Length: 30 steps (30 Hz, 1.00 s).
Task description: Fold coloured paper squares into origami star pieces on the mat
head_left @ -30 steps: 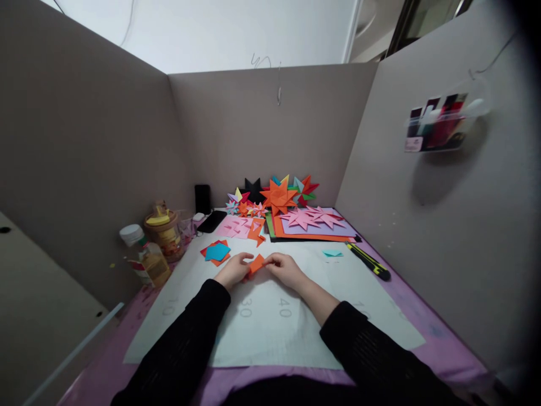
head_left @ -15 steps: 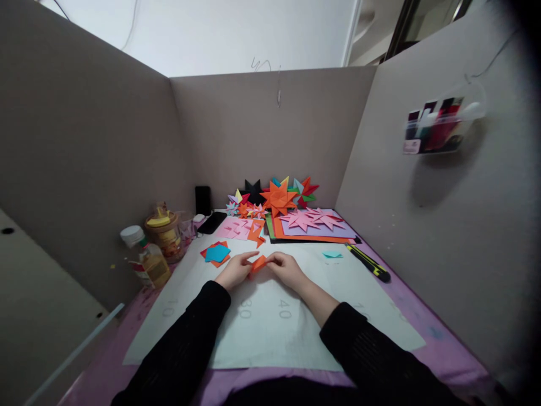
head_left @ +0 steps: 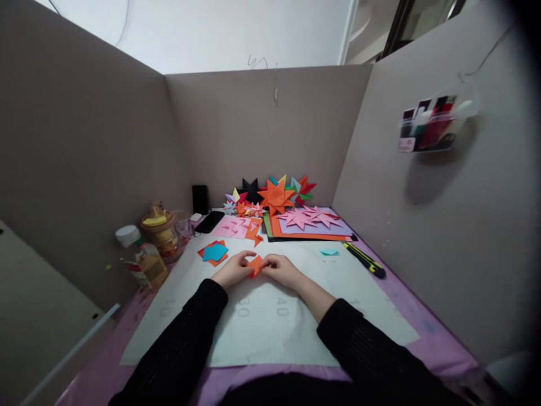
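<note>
A small folded piece of orange paper [head_left: 256, 266] is held just above the white sheet [head_left: 270, 338], between my two hands. My left hand [head_left: 235, 269] pinches its left side, and my right hand [head_left: 282, 270] grips its right side with fingers and thumb together. Left of my left hand lies a small stack of blue [head_left: 215, 252] and red-orange paper pieces. A folded turquoise piece [head_left: 329, 252] rests to the right of my right hand.
Paper stars [head_left: 276, 196] stand at the back, with pink stars [head_left: 301, 218] on stacked coloured sheets. A yellow-black cutter [head_left: 364, 260] lies at right. At left are a bottle [head_left: 146, 260], a lidded cup [head_left: 164, 234] and a phone [head_left: 210, 222].
The orange paper has turned between my fingers and now shows a broader face. The whole view has shifted slightly. Both hands keep their hold.
</note>
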Each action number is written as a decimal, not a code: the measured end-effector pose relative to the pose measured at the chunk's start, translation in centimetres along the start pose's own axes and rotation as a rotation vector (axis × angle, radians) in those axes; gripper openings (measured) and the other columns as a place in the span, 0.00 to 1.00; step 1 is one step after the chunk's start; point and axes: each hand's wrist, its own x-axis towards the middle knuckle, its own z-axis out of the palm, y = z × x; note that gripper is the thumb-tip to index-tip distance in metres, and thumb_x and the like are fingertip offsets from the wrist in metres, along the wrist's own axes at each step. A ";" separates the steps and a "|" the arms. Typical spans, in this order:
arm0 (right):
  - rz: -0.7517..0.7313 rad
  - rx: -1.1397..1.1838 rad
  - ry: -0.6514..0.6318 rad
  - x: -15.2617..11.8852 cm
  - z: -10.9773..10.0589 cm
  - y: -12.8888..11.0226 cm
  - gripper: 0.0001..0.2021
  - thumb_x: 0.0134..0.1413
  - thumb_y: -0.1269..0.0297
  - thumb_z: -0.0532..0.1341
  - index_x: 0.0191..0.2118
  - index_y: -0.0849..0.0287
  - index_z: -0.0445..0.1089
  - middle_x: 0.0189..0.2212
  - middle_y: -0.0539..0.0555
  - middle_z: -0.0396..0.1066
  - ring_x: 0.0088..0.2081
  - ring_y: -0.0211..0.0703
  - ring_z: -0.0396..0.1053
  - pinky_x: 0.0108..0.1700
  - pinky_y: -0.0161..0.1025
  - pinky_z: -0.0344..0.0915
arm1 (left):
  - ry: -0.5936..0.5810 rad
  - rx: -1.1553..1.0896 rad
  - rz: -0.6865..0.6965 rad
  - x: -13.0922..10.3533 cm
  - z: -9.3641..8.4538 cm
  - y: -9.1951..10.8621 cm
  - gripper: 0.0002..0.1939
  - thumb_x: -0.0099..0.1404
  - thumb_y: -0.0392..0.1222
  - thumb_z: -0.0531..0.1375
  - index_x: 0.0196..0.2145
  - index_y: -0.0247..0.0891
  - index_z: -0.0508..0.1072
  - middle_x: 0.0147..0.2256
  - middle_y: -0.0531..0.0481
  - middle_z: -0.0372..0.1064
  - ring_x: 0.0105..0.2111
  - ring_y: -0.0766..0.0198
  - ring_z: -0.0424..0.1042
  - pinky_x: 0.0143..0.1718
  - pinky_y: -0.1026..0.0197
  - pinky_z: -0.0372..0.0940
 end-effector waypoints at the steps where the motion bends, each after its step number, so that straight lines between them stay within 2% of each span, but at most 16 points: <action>1: 0.002 -0.011 -0.031 0.0 0.0 0.0 0.07 0.40 0.74 0.58 0.27 0.59 0.73 0.27 0.50 0.71 0.29 0.38 0.66 0.32 0.33 0.61 | -0.012 0.022 0.000 -0.1 0.0 0.0 0.26 0.49 0.36 0.59 0.48 0.34 0.66 0.21 0.55 0.65 0.17 0.71 0.59 0.18 0.70 0.52; 3: 0.009 -0.017 -0.029 0.0 0.1 0.0 0.08 0.40 0.74 0.58 0.27 0.59 0.73 0.27 0.50 0.71 0.29 0.38 0.66 0.32 0.34 0.61 | 0.012 0.045 0.009 0.0 0.0 0.0 0.23 0.49 0.36 0.58 0.45 0.34 0.68 0.21 0.55 0.65 0.17 0.71 0.59 0.18 0.70 0.51; 6: 0.029 0.043 0.084 0.3 -0.1 0.1 0.06 0.42 0.71 0.59 0.29 0.60 0.73 0.28 0.51 0.72 0.30 0.39 0.67 0.34 0.35 0.62 | 0.084 -0.009 0.050 0.3 0.0 -0.3 0.18 0.50 0.38 0.58 0.41 0.33 0.69 0.20 0.54 0.66 0.17 0.71 0.61 0.18 0.69 0.52; 10: 0.045 0.232 0.147 0.6 -0.5 0.5 0.08 0.43 0.65 0.61 0.33 0.60 0.71 0.29 0.51 0.71 0.30 0.38 0.67 0.35 0.35 0.62 | 0.029 -0.121 0.117 0.5 0.2 -0.4 0.14 0.52 0.40 0.59 0.38 0.33 0.69 0.25 0.50 0.69 0.21 0.69 0.66 0.22 0.68 0.56; 14: 0.036 0.278 0.146 0.7 -0.7 0.7 0.08 0.43 0.61 0.62 0.30 0.60 0.70 0.28 0.50 0.70 0.30 0.37 0.66 0.35 0.35 0.61 | 0.017 -0.147 0.132 0.3 0.5 -0.1 0.15 0.54 0.43 0.60 0.37 0.33 0.68 0.26 0.49 0.70 0.23 0.68 0.67 0.23 0.68 0.58; 17: 0.023 0.283 0.196 0.6 -0.6 0.5 0.08 0.44 0.60 0.62 0.28 0.60 0.68 0.27 0.50 0.70 0.29 0.37 0.65 0.35 0.35 0.61 | 0.028 -0.161 0.128 0.2 0.6 0.3 0.17 0.54 0.44 0.60 0.40 0.33 0.67 0.25 0.50 0.69 0.23 0.67 0.68 0.24 0.68 0.59; 21: 0.027 0.306 0.279 0.5 -0.5 0.2 0.07 0.43 0.61 0.61 0.26 0.60 0.65 0.26 0.50 0.69 0.28 0.37 0.65 0.33 0.35 0.61 | 0.105 -0.199 0.170 0.0 0.6 1.0 0.18 0.57 0.49 0.57 0.41 0.36 0.65 0.30 0.49 0.69 0.27 0.67 0.68 0.27 0.67 0.62; 23: 0.032 0.284 0.287 0.5 -0.5 0.1 0.06 0.43 0.63 0.60 0.25 0.60 0.65 0.25 0.51 0.69 0.28 0.38 0.65 0.33 0.35 0.61 | 0.137 -0.174 0.219 -0.1 0.6 1.3 0.17 0.58 0.51 0.56 0.39 0.36 0.67 0.35 0.47 0.69 0.31 0.66 0.68 0.31 0.65 0.63; 25: 0.024 0.261 0.282 0.4 -0.5 0.0 0.05 0.43 0.64 0.60 0.25 0.60 0.66 0.26 0.51 0.69 0.28 0.38 0.65 0.33 0.35 0.62 | 0.148 -0.104 0.264 -0.2 0.8 1.4 0.15 0.55 0.50 0.59 0.34 0.35 0.69 0.36 0.47 0.69 0.34 0.64 0.68 0.33 0.65 0.63; 27: 0.014 0.247 0.284 0.4 -0.4 -0.1 0.05 0.43 0.65 0.60 0.25 0.60 0.66 0.26 0.51 0.69 0.29 0.38 0.65 0.34 0.35 0.62 | 0.181 -0.015 0.287 -0.2 1.1 1.3 0.13 0.51 0.48 0.62 0.30 0.34 0.71 0.33 0.47 0.70 0.34 0.62 0.68 0.33 0.64 0.63; 30: 0.011 0.239 0.309 0.3 -0.3 -0.4 0.04 0.43 0.65 0.60 0.25 0.60 0.67 0.25 0.51 0.69 0.28 0.38 0.65 0.33 0.35 0.62 | 0.263 0.076 0.297 -0.1 1.6 1.0 0.11 0.52 0.47 0.61 0.26 0.34 0.72 0.28 0.47 0.71 0.31 0.63 0.68 0.31 0.64 0.63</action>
